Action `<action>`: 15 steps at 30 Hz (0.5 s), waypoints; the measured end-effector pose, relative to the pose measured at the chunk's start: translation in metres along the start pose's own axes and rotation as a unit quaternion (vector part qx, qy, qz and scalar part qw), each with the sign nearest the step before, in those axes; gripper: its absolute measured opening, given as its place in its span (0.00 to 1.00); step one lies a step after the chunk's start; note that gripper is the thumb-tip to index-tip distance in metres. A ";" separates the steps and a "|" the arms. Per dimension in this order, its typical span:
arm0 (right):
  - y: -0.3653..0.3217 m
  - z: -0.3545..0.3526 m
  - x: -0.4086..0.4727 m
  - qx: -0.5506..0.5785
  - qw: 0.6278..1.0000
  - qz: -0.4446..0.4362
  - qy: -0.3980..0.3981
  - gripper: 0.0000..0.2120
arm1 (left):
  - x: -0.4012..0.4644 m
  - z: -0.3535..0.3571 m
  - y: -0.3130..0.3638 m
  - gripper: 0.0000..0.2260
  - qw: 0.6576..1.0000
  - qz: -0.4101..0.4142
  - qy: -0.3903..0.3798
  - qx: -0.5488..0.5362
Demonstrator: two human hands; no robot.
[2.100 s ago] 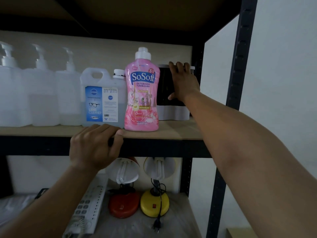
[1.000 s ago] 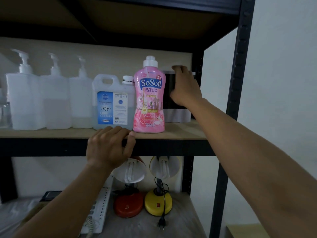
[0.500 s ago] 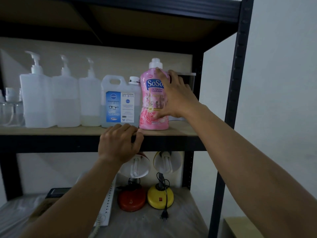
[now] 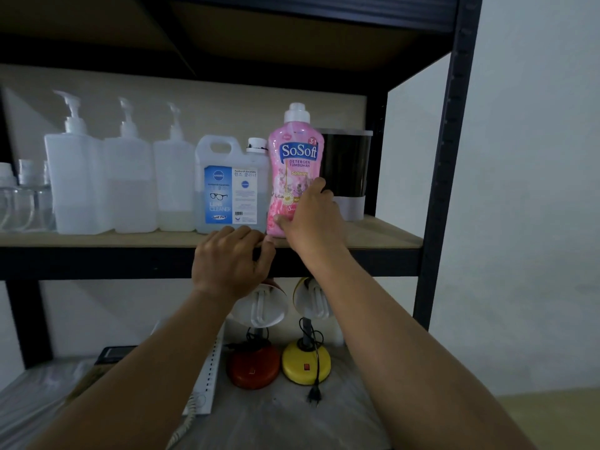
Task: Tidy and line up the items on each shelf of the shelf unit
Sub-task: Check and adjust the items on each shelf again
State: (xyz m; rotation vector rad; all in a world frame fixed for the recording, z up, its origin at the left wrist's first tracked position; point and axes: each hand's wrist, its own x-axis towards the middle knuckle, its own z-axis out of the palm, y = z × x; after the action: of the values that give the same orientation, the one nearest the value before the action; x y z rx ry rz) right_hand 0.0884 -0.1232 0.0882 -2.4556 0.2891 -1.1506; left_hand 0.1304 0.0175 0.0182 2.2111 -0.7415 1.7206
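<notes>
Three pump bottles [image 4: 128, 177] and a labelled jug [image 4: 232, 186] stood in line on the shelf [image 4: 383, 237]. The left hand [image 4: 232, 261] was curled over the shelf edge. The right hand [image 4: 313, 217] gripped the upright pink "SoSoft" bottle [image 4: 293, 157], white-capped, just beside a black container [image 4: 345, 164].
</notes>
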 end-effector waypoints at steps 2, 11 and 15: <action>0.000 0.001 0.004 0.006 1.000 0.007 -0.005 0.43 | 0.000 0.000 0.001 0.19 1.000 -0.004 0.002 0.001; 0.004 0.015 0.025 0.043 0.998 0.028 -0.036 0.41 | 0.000 0.001 0.000 0.19 1.000 0.001 0.016 -0.002; 0.005 0.024 0.039 0.056 0.996 0.044 -0.047 0.41 | 0.001 0.002 0.000 0.19 1.000 -0.001 0.015 -0.003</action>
State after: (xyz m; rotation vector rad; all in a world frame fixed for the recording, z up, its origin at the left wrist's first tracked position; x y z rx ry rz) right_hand 0.1310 -0.1348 0.0988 -2.3656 0.2938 -0.9840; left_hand 0.1327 0.0164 0.0182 2.1759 -0.7373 1.7437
